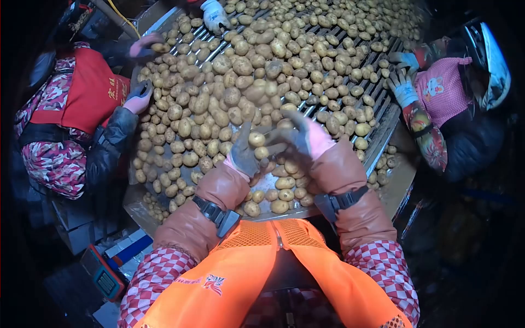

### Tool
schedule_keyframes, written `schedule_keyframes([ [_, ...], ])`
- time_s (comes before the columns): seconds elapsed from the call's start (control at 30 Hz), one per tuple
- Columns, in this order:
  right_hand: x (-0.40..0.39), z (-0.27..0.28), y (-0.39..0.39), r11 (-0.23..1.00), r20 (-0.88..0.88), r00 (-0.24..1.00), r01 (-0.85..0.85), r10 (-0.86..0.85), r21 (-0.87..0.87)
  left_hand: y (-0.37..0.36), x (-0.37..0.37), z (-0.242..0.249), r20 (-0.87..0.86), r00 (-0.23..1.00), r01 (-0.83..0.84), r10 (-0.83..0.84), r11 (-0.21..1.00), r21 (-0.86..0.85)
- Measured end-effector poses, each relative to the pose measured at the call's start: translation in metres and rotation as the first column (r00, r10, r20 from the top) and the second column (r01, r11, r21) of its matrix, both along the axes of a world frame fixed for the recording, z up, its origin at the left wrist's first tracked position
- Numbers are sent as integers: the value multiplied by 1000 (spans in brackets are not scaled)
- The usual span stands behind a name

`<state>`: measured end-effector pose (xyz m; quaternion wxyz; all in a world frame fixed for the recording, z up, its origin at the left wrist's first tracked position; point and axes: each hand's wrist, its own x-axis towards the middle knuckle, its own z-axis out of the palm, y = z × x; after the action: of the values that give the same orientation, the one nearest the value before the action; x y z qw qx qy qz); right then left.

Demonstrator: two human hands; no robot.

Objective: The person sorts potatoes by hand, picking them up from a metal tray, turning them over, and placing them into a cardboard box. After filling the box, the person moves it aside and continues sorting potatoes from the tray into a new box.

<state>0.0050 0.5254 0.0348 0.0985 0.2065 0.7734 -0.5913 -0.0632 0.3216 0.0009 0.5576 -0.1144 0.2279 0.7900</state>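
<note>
In the head view, our gloved left hand [243, 154] and right hand [299, 136] face each other over potatoes [231, 97], a little in from the middle of the bench's [267, 182] near edge. A pale, nearly round potato [256, 139] lies against our left fingers, so no clear long axis shows; whether they pinch it, we cannot tell. Our right fingers, blurred, are spread and reach toward it. Another potato [261, 152] sits just below, in the gap between our hands. By the near edge, a longer one [280, 206] lies with its long axis roughly along that edge.

Open room is small: a bare whitish patch shows below our hands. Dark slats [389, 104] show through toward the right edge, and potatoes crowd the left edge and the far side.

At the left edge, a person's red apron [93, 90] carries yellow Chinese characters reading 宏旺, with tiny lettering beside them. A person at the right edge wears a pink checked apron [445, 85] with a rabbit picture. Our orange vest [240, 268] has a bird-like emblem and writing too small to read. A white glove [215, 16] reaches over the far left corner.
</note>
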Motion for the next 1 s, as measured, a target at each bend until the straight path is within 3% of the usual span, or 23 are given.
schedule_keyframes([
  [0.03, -1, 10, -5, 968, -69, 980, -173, 188, 184, -1, -1, -2, -6, 1000, -30, 30, 1000, -10],
  [0.07, -7, 3, 0, 992, -99, 989, -101, 108, 70, -2, -2, -2, -13, 998, -59, 58, 998, -21],
  [0.1, -24, -33, 17, 992, -112, 992, 70, -59, 103, -2, -3, -3, -23, 996, -89, 89, 996, -29],
  [0.13, -39, -12, 29, 960, -39, 988, 154, -149, 234, -5, -4, -10, -55, 994, -98, 95, 993, -67],
  [0.17, -53, 9, 38, 904, 18, 968, 225, -249, 364, -11, -5, -23, -88, 991, -107, 98, 989, -105],
  [0.23, -80, -18, 57, 761, -98, 980, 198, -176, 617, -19, -6, -27, -88, 993, -88, 76, 985, -147],
  [0.27, -96, -57, 62, 629, -184, 980, 193, -79, 753, -21, -6, -17, -52, 997, -59, 52, 987, -149],
  [0.3, -96, -5, 26, 609, 87, 993, -18, -85, 793, -16, -4, -7, -34, 996, -90, 85, 978, -189],
  [0.37, -93, -12, -5, 473, 132, 990, -95, -45, 876, -8, 3, 7, 6, 989, -142, 149, 952, -271],
  [0.4, -84, -29, -9, 510, 20, 996, -60, 84, 858, -12, 4, 14, -49, 992, -124, 114, 937, -325],
  [0.47, -65, -68, -16, 584, -230, 918, -2, 324, 812, -19, 4, -3, -58, 994, -99, 91, 983, -154],
  [0.5, -51, -63, -20, 588, -232, 909, -18, 346, 809, -21, 4, -7, -63, 995, -87, 82, 994, -70],
  [0.57, -15, -44, -29, 598, -217, 895, -67, 390, 799, -21, 5, 9, -109, 980, -189, 164, 941, -280],
  [0.6, 2, -50, -32, 530, -192, 889, -64, 415, 846, -22, 7, 16, -135, 970, -238, 202, 895, -376],
  [0.67, 29, -65, -38, 382, -131, 876, -65, 463, 922, -52, 2, 11, -77, 977, -212, 201, 962, -173],
  [0.7, 35, -62, -38, 447, -163, 873, -68, 459, 892, -70, -2, 13, -52, 978, -203, 200, 977, -68],
  [0.73, 40, -58, -37, 510, -196, 869, -73, 454, 857, -89, -4, 19, -143, 963, -263, 230, 920, -292],
  [0.83, 52, -65, -37, 721, -308, 885, -43, 348, 692, -172, 1, 12, -225, 889, -457, 399, 803, -383],
  [0.87, 53, -73, -29, 807, -353, 889, -30, 292, 590, -217, 0, -9, -155, 899, -422, 410, 905, -53],
  [0.9, 51, -75, -24, 875, -386, 893, -19, 232, 483, -250, 6, -6, -227, 853, -504, 470, 854, -128],
  [0.93, 49, -55, -25, 913, -397, 910, 56, 119, 404, -283, 11, -3, -306, 804, -579, 510, 789, -205],
  [0.97, 45, -75, -16, 957, -348, 936, 150, -56, 249, -330, 13, -8, -362, 806, -532, 468, 842, -95],
  [1.0, 36, -74, -10, 950, -342, 929, 226, -143, 215, -328, 23, 24, -267, 770, -633, 579, 744, -213],
])
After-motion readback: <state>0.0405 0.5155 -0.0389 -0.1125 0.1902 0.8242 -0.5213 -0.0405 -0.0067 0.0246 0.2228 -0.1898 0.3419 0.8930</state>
